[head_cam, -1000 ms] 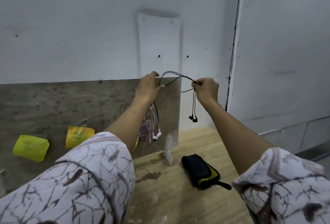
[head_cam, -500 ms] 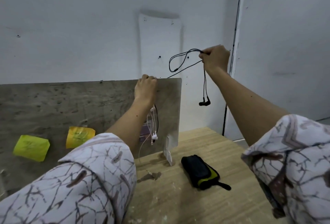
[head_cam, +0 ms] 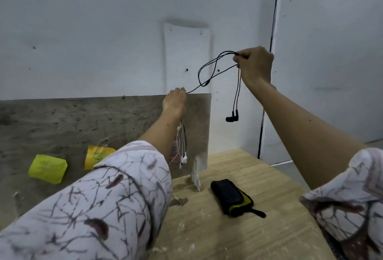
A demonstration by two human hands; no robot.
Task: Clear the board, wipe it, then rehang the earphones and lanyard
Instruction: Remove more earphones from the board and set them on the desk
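black earphones (head_cam: pixel 232 118) pinched by right hand (head_cam: pixel 255 65)

White wall (head_cam: pixel 83 31) behind, marked with small dark holes. A pale rectangular patch (head_cam: pixel 186 56) shows on it, with screw holes at its top corners. A dark vertical seam (head_cam: pixel 273 31) separates a second white panel (head_cam: pixel 331 52) at right. Wooden worktop (head_cam: pixel 238 235), light grain, dusted with white specks. Lighting even, diffuse.
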